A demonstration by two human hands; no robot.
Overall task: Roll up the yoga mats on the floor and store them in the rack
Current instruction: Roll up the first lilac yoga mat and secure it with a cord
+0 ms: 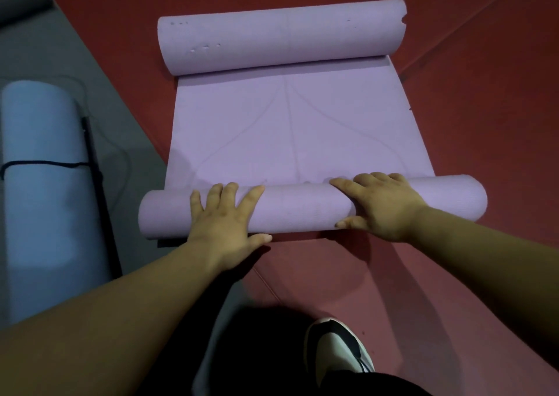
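The purple mat (pixel 287 129) lies on the red floor (pixel 469 93), its flat middle stretched between two coils: a near roll (pixel 302 208) under the hands and a far roll (pixel 281 38) curled at the other end. The left hand (pixel 225 214) and right hand (pixel 381 205) both press down on the near roll with fingers spread and nearly straight, thumbs at its near side, gripping nothing. A blue mat (pixel 42 153) lies rolled on the left, bound by a black strap (pixel 39 164), and a shoe (pixel 338 347) shows below.
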